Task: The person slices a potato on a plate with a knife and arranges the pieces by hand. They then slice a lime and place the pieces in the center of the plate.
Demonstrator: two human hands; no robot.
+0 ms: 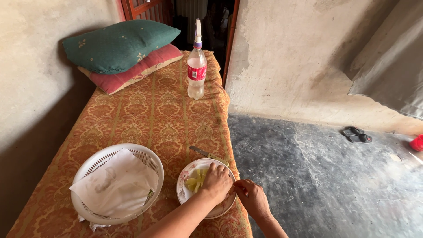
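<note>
The left hand [217, 181] lies curled over the plate [184, 194], its fingers bent down onto the pale yellow-green slices [195, 180] just beyond the fingertips; whether they pinch a slice cannot be told. The right hand [252, 197] sits just beside it at the plate's edge, fingers pressed together at the left hand's side. Just past the fingers a knife [207, 154] rests against the plate's far rim on the bed [150, 110], a white basket [90, 165] holding a cloth [115, 185] lies to their left, and a bottle [196, 66] and pillows [121, 48] stand well beyond.
</note>
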